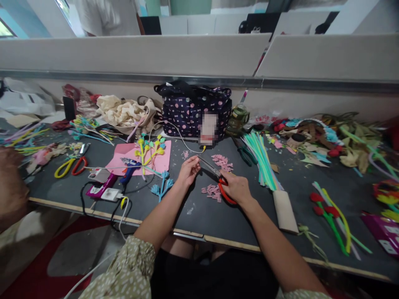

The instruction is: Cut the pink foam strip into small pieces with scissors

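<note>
Patterned sleeves (pixel 124 270) occupy the near foreground, with bare forearms reaching over a dark table (pixel 187 218); the hands are apart from each other, one on either side of the scissors (pixel 216 171). Right hand (pixel 237 187): closed around the orange handles, blades directed toward the opposite hand; left hand (pixel 189 170): fingertips drawn together beside the blade tips, though whether they grip a small piece cannot be told. Pink snippets lie in two heaps, the upper heap (pixel 222 162) beyond the scissors, the lower heap (pixel 212 192) on their near side.

To the left, pink paper (pixel 162 161) bears yellow stems (pixel 144 154) and part of a blue glue gun (pixel 129 171); a blue flower (pixel 162 187) lies near the left forearm; a second pair of scissors (pixel 75 162) rests farther left. To the right, a bundle of stems (pixel 260 160) lies between pliers (pixel 245 151) and red flowers (pixel 324 207); behind stand a dotted bag (pixel 193 110) and, just beside it, a green bottle (pixel 239 117).
</note>
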`<state>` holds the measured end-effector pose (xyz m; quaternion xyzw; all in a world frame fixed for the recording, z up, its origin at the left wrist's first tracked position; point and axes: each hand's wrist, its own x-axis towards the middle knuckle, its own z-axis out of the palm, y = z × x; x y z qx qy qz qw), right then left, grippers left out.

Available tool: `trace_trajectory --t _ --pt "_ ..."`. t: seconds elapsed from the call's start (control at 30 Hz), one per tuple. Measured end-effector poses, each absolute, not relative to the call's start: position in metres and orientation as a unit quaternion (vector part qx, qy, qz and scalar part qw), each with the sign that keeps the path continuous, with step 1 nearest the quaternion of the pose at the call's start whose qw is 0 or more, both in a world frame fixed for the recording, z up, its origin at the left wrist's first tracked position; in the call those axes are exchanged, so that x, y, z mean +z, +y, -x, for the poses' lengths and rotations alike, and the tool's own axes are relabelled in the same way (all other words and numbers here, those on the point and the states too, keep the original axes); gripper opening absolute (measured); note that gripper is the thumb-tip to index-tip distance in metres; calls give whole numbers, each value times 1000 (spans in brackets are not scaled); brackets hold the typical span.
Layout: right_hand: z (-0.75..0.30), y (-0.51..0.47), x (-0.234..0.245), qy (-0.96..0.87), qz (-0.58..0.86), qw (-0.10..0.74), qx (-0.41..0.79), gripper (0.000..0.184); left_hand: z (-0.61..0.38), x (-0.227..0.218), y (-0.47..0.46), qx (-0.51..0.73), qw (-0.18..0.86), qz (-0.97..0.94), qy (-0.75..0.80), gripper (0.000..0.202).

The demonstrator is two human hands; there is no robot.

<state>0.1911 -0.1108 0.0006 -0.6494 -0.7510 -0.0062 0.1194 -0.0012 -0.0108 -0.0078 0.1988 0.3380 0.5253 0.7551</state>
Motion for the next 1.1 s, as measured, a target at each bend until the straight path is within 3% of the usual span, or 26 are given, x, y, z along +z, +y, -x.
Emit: trace_trajectory --t 0.83,1.1 --pt "-188 -112 2 -748 656 97 -6 37 1 -9 -11 521 760 -201 331 26" --pt "-194 -110 -4 -746 650 142 -7 35 2 -9 -10 523 760 -208 325 28"
